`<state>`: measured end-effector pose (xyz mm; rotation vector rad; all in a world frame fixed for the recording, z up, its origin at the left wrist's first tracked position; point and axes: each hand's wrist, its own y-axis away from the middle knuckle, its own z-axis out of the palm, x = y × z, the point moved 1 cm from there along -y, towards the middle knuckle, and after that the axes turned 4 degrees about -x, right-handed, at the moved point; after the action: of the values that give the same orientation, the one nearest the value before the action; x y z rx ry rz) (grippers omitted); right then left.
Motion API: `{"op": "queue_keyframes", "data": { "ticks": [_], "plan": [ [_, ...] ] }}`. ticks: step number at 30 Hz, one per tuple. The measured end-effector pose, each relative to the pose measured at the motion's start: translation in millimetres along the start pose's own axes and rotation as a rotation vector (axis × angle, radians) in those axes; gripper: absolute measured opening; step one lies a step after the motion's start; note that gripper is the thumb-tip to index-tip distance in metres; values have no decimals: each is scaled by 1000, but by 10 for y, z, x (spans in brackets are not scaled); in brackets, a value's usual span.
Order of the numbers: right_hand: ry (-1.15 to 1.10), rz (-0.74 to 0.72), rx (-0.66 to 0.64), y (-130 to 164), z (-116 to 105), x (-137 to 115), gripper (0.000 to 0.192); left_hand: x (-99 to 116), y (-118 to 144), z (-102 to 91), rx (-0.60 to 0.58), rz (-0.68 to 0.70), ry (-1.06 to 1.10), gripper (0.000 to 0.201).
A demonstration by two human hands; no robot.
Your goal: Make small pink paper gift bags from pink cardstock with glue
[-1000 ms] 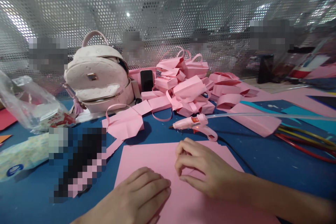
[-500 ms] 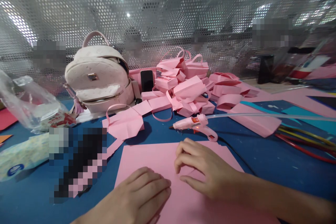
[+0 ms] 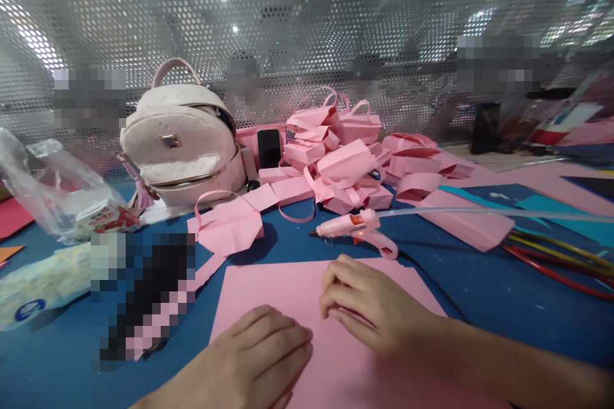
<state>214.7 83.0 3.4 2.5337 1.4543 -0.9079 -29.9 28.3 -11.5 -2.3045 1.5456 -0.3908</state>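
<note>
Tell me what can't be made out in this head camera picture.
- Pixelated block left of the pink sheet: the thing beneath is masked.
- Left hand: wrist cut off by the bottom edge.
- Right hand: curled fingers hide what they press.
- Glue gun: switch too small to read.

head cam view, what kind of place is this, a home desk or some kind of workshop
Most likely a craft workbench in a shared workshop. A hot glue gun lies on the blue table, a pile of folded pink paper boxes sits behind it, and both hands press a pink paper sheet.
</note>
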Motion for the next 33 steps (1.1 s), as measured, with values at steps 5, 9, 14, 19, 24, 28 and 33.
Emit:
{"op": "queue_keyframes", "data": {
  "ticks": [5, 9, 14, 19, 24, 28, 33],
  "plan": [
    [66, -82, 30, 3, 26, 8, 22, 18, -59, -126, -99, -15, -5, 30],
    [90, -106, 33, -8, 26, -5, 23, 24, -82, -165, -79, -10, -17, 30],
    [100, -111, 27, -10, 15, -30, 22, 17, -43, -83, -49, -13, -11, 30],
    [91, -169, 79, -10, -41, -101, 22, 7, -1, 5, 12, -12, -2, 32],
    [84, -244, 162, -4, -60, -109, 19, -2, 3, 24, 18, -11, 9, 34],
    [108, -246, 108, -2, -37, -89, 23, 5, 11, 20, 4, -10, 10, 33],
    [40, -241, 58, 66, -4, -44, 33, 10, 27, 43, 0, -20, 17, 34]
  ]
}}
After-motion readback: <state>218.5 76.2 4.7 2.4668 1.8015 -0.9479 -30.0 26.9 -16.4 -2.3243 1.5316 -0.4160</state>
